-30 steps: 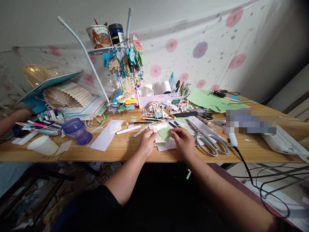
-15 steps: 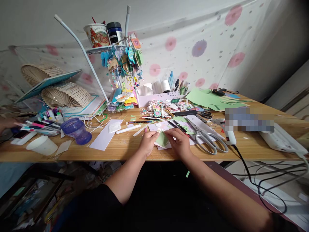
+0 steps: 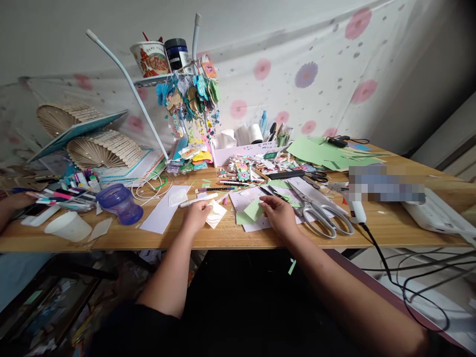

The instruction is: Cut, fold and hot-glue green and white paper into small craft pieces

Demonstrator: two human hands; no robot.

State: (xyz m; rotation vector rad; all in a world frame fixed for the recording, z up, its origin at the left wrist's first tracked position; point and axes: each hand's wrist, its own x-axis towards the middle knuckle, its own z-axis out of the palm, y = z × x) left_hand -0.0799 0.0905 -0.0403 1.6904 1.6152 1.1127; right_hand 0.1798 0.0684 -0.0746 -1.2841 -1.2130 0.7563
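Note:
My left hand [image 3: 196, 214] rests near the wooden table's front edge and holds a small white paper piece [image 3: 215, 214] that touches the tabletop. My right hand [image 3: 279, 214] pinches a small light green paper piece [image 3: 254, 210], held just above a white sheet [image 3: 246, 201] with another green scrap [image 3: 242, 218] on it. The two hands are apart, with bare wood between them. Large grey-handled scissors [image 3: 323, 214] lie just right of my right hand.
A purple cup [image 3: 119, 202] and a white cup [image 3: 68, 226] stand at the left, near markers [image 3: 67, 194] and another person's hand [image 3: 13, 204]. A glue gun [image 3: 357, 212] with its cord lies at the right. Green sheets [image 3: 322, 153], a white box [image 3: 243, 149] and a lamp arm [image 3: 128, 83] stand behind.
My hands were together on the green and white pieces. My left hand has moved left with the white piece, and my right hand has kept the green piece.

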